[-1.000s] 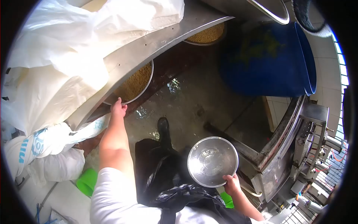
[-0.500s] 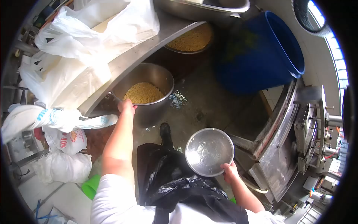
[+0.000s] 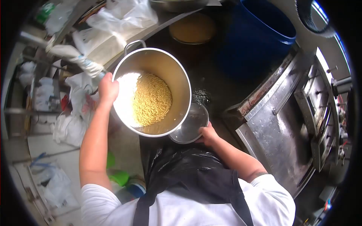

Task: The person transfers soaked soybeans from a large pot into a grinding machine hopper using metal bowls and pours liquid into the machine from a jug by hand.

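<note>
A deep metal pot (image 3: 177, 83) with a loop handle hangs tilted toward me, partly filled with pale yellow beans (image 3: 152, 100) that look like soybeans. My left hand (image 3: 108, 90) is closed on the pot's left side; a handle there is hidden under the fingers. Lower right of the pot, my right hand (image 3: 208, 134) grips the rim of a round, shallow metal bowl (image 3: 188, 126). The pot's edge covers part of this bowl, and whether the two touch I cannot tell. No beans show in the bowl's visible part.
Behind the pot stands another round container (image 3: 192, 28) with yellowish contents. A large blue barrel (image 3: 260, 41) is at the upper right, beside a metal machine (image 3: 279, 124). White plastic bags (image 3: 120, 19) lie on the counter at upper left. The floor (image 3: 200, 92) looks wet.
My left hand has raised the pot from near the floor, bringing it closer and to the right. The bowl in my right hand has moved up and left, partly behind the pot.
</note>
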Demonstrator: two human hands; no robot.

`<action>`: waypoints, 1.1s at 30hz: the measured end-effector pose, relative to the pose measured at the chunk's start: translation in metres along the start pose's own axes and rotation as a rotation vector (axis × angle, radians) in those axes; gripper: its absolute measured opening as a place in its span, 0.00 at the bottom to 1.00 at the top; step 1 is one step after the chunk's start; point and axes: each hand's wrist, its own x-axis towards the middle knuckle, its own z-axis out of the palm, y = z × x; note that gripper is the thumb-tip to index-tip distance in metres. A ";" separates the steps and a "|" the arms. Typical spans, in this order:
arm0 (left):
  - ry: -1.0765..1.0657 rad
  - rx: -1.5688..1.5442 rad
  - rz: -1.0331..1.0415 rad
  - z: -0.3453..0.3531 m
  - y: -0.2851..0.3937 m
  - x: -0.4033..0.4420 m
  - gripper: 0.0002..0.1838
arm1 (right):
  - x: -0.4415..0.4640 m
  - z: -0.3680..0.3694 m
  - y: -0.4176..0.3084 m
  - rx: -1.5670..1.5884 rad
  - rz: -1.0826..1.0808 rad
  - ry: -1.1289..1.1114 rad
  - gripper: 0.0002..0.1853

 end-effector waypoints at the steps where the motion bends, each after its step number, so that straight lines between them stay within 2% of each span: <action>1: 0.051 -0.006 0.052 -0.029 0.013 -0.014 0.05 | -0.012 0.005 0.001 0.000 -0.002 -0.013 0.41; 5: 0.166 0.063 0.190 -0.119 0.045 -0.061 0.07 | -0.070 0.037 -0.014 0.019 0.029 -0.143 0.40; 6: 0.190 0.076 0.167 -0.138 0.054 -0.073 0.07 | -0.080 0.047 -0.020 0.018 0.013 -0.165 0.39; 9: 0.339 0.206 0.412 -0.190 0.085 -0.103 0.05 | -0.103 0.083 -0.034 0.008 -0.058 -0.223 0.39; 14: 0.505 0.270 0.456 -0.253 0.106 -0.130 0.07 | -0.110 0.123 -0.054 0.076 -0.264 -0.275 0.35; 17: 0.649 0.277 0.484 -0.281 0.122 -0.138 0.08 | -0.131 0.153 -0.070 0.130 -0.247 -0.316 0.34; 24: 0.724 0.285 0.434 -0.299 0.138 -0.169 0.10 | -0.142 0.171 -0.112 0.067 -0.336 -0.374 0.36; 26: 0.766 0.242 0.516 -0.299 0.145 -0.176 0.12 | -0.145 0.173 -0.114 0.047 -0.372 -0.410 0.33; 29: 0.813 0.278 0.538 -0.303 0.153 -0.160 0.12 | -0.140 0.182 -0.138 0.100 -0.404 -0.417 0.34; 33: 0.784 0.178 0.487 -0.287 0.167 -0.193 0.11 | -0.149 0.183 -0.135 0.091 -0.426 -0.429 0.34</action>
